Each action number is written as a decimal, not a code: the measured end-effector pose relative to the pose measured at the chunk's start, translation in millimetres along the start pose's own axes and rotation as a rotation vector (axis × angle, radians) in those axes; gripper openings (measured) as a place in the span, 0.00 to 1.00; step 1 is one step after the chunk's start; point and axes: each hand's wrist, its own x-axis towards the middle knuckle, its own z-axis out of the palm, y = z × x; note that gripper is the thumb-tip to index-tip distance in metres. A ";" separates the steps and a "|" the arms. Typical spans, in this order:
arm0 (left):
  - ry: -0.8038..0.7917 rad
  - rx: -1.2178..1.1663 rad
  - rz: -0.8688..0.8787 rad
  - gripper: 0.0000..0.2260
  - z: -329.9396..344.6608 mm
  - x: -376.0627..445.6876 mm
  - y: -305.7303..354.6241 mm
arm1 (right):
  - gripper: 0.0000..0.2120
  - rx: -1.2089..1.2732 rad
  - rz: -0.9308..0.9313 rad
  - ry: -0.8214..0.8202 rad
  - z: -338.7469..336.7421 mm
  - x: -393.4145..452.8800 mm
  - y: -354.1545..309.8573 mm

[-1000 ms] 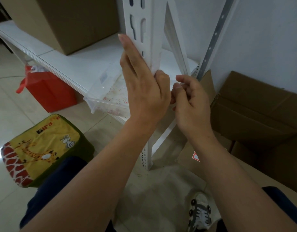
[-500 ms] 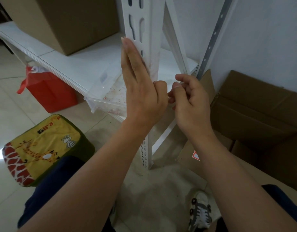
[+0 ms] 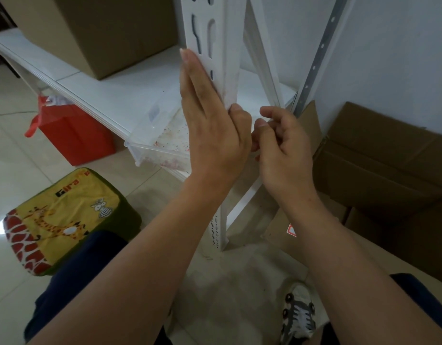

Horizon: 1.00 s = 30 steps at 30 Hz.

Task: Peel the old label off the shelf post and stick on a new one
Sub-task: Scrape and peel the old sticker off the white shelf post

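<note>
The white slotted shelf post [image 3: 224,53] stands upright at centre, faint reddish residue on its front face, and no label can be made out on it. The left hand [image 3: 210,130] lies flat along the post, fingers straight and together, thumb at the corner, probably to steady it. Just beside it, the right hand [image 3: 282,145] curls its fingers narrowly toward the thumb as if pinching something; I cannot tell what, if anything.

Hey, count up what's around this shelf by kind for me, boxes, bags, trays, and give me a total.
Cardboard boxes: 2, one on the shelf, one open on the floor
Red bag: 1
Clear plastic tray: 1
Giraffe-print cushion: 1
Total: 5
</note>
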 end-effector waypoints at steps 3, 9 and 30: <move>-0.004 0.019 -0.005 0.33 -0.5 -0.3 1.6 | 0.11 -0.007 0.007 0.000 0.6 -0.9 -0.8; -0.013 0.013 -0.002 0.34 -3.5 -0.3 4.7 | 0.12 -0.007 0.016 0.006 -1.0 -1.8 -1.4; 0.048 -0.037 0.009 0.31 -7.2 1.3 3.8 | 0.12 -0.028 -0.007 0.001 0.3 -2.1 -0.2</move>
